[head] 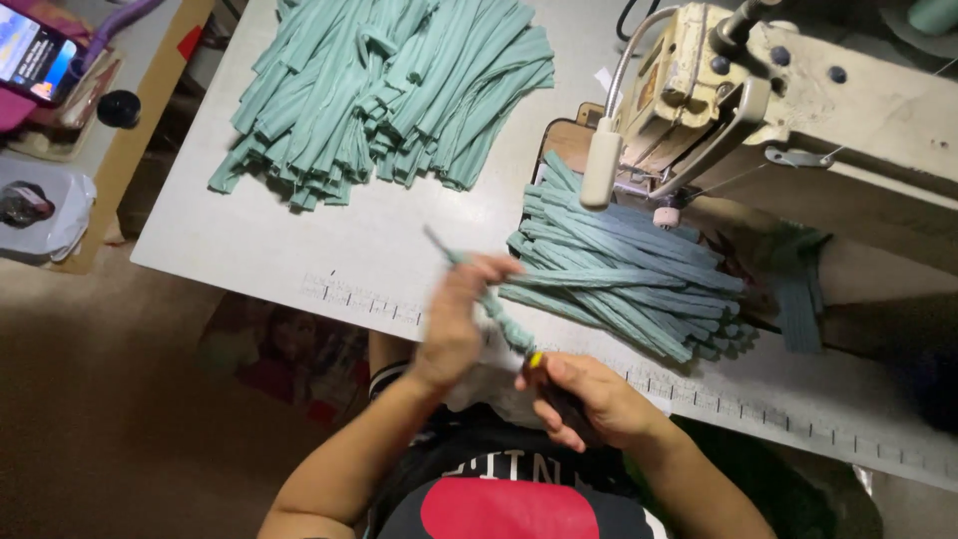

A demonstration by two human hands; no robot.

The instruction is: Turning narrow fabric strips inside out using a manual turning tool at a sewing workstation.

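Teal fabric strip: a narrow, soft tube of ribbed teal cloth [486, 299] runs slantwise between both hands, at the near edge of the white worktable [329, 240], left of the sewing machine.
Left hand: the left hand [454, 324] is blurred; its fingers look curled about the strip's upper part, though how tightly I cannot tell.
Right hand: the right hand [589, 399] has its fingers closed on the strip's lower end, together with a small yellow-tipped tool [536, 360].
Handling: the strip looks light, limp and stretchy; it will likely sag and twist if held at one point, so holding it near both ends seems best. Not fragile, hardly slippery.
Landmark: a cream, worn industrial sewing machine [758, 90] stands on the table's far right.
Near pile: a bundle of darker teal strips [629, 274] lies just under the machine's head.
Far pile: a larger heap of paler teal strips [389, 90] lies well left of the machine.
Beyond the table: a lit phone [35, 55] sits far left of the machine.
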